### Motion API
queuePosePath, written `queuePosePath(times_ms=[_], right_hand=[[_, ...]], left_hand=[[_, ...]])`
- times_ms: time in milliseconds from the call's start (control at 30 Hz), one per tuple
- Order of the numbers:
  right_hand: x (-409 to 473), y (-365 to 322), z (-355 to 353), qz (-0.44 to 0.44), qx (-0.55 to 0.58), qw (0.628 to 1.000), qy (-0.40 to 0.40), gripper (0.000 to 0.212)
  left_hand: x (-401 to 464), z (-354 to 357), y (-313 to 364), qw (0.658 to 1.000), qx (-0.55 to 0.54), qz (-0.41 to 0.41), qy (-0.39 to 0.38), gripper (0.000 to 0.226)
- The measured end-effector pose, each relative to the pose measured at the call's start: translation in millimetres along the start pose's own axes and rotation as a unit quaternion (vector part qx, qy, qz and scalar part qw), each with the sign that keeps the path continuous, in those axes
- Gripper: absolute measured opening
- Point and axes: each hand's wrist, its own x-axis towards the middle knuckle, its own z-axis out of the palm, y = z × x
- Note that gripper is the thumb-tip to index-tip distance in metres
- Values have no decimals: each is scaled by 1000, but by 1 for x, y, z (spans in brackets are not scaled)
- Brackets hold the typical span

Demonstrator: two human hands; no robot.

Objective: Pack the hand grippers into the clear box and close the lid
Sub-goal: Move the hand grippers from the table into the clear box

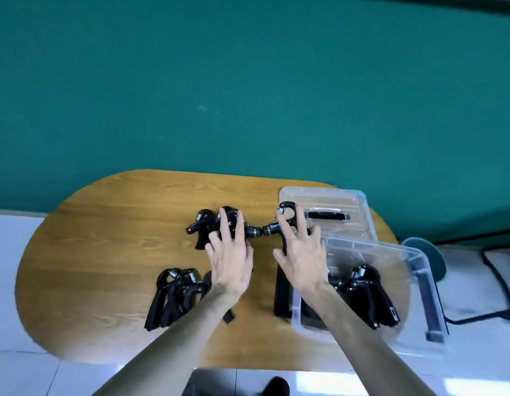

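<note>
Both hands reach out at once — that way two hand grippers can be picked up together. The left hand (pixel 232 260) lies with straight fingers on a gripper at 12 o'clock (pixel 230 221). The right hand (pixel 301 261) spreads its fingers over another gripper (pixel 285 224), not yet closed on it. The clear box (pixel 413 267) waits at 3 o'clock with some grippers inside, its lid (pixel 328 198) off behind it. More grippers (pixel 173 295) lie on the counter (pixel 110 238) at 8 o'clock.

An oval wooden table (pixel 119 241) stands against a teal wall (pixel 248 95); glossy white floor tiles (pixel 13 367); black cables (pixel 494 270) at right.
</note>
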Motion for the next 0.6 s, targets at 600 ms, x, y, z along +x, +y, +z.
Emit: queuePosePath(times_ms=[600], right_hand=[[-85,198,-10,111,40,992,33,80]], left_hand=[[-56,74,192,997,20,71,-33,72]])
